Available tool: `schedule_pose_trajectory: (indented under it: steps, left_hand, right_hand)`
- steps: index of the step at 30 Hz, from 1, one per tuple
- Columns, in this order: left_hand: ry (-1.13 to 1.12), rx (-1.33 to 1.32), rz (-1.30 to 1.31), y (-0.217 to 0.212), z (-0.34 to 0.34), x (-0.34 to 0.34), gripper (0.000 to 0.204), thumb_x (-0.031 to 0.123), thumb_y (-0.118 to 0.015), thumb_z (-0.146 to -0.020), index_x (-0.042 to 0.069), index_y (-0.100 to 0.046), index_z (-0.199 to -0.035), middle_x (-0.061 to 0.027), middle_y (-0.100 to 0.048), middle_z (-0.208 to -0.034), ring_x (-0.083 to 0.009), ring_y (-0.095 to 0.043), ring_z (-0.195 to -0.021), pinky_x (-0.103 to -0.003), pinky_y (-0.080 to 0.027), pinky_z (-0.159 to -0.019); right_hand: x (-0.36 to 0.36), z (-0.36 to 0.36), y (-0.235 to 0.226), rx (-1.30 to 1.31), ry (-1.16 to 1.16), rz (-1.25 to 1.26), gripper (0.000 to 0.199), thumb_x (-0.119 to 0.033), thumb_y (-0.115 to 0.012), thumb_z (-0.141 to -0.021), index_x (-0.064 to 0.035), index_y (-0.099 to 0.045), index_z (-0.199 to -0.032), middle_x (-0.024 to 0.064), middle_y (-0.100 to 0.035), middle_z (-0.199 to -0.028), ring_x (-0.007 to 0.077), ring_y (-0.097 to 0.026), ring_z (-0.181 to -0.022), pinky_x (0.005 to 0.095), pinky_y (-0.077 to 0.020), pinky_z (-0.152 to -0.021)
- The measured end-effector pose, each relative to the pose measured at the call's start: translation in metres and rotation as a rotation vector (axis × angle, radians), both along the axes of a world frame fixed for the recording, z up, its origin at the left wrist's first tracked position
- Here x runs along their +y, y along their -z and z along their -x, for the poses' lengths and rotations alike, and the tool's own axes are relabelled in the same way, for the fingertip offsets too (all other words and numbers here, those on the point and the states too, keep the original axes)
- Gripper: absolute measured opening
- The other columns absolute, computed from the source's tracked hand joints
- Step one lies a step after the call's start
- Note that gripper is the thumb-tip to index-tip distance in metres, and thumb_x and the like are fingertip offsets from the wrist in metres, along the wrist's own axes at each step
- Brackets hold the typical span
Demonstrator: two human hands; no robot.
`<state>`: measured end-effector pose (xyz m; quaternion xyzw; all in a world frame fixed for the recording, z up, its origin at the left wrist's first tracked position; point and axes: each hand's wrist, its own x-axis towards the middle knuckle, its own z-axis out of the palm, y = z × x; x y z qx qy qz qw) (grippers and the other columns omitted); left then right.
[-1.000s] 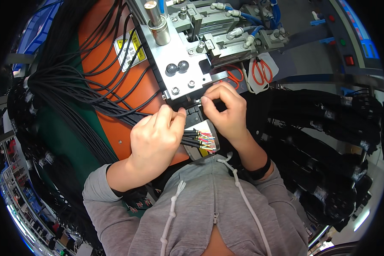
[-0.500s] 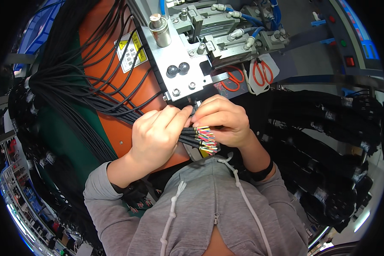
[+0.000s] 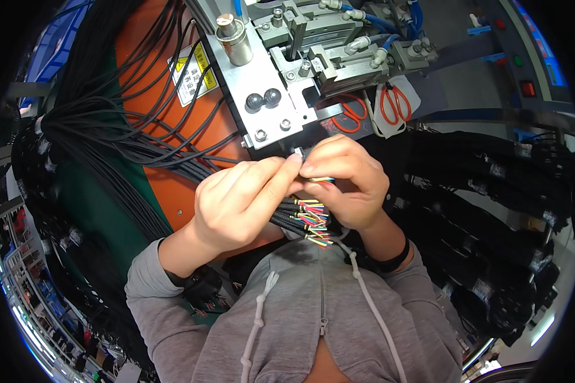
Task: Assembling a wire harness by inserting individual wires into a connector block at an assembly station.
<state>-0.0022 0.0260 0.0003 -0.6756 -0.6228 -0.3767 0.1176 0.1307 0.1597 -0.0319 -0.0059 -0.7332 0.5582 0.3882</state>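
Note:
In front of the metal fixture, my left hand [image 3: 239, 198] and my right hand [image 3: 351, 182] meet at their fingertips. The left is closed over black cables [image 3: 286, 219], which run out from beneath it. Their stripped ends fan into several thin coloured wires [image 3: 313, 217], red, yellow, white and blue. My right hand is closed in a pinch on a small group of coloured wires [image 3: 322, 180], seen between its thumb and fingers. Just beyond the fingertips shows a small pale metallic part of the fixture [image 3: 299, 152]. The exact contact between the fingertips is hidden.
The silver fixture [image 3: 271, 124] has bolts, two black knobs and pneumatic cylinders [image 3: 345, 70] with blue hoses. Red-handled scissors [image 3: 395, 105] lie to its right. Loose black cables [image 3: 108, 127] cross the orange board [image 3: 166, 191] at left. Black cable bundles [image 3: 492, 223] hang at right.
My right hand has shifted slightly right and turned, and coloured wires now show between its fingers. The wire-end bundle sits a little lower and more spread.

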Motion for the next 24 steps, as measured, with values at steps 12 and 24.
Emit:
schedule_pose_trajectory:
  steps: [12,24]
  left_hand:
    - [-0.048,-0.029,0.072,0.005,-0.005,0.002,0.019,0.009,-0.072,-0.073,-0.001,-0.066,-0.088,-0.0035,-0.051,-0.069,-0.0145,-0.052,-0.054,-0.027,-0.039,-0.043]
    - [-0.066,0.077,0.209,0.004,-0.006,-0.001,0.026,0.007,-0.067,-0.067,0.001,-0.068,-0.093,-0.003,-0.053,-0.073,-0.0147,-0.052,-0.058,-0.027,-0.04,-0.046]
  right_hand:
    - [-0.006,0.0,-0.008,-0.155,0.033,0.275,0.013,0.002,-0.074,-0.075,0.0024,-0.064,-0.084,0.0113,-0.065,-0.086,0.0187,-0.061,-0.076,0.0291,-0.0481,-0.069]
    - [0.016,-0.016,-0.023,-0.643,-0.049,0.205,0.01,0.002,-0.071,-0.077,0.001,-0.061,-0.078,0.0073,-0.064,-0.085,0.0124,-0.058,-0.077,0.0257,-0.0453,-0.069]
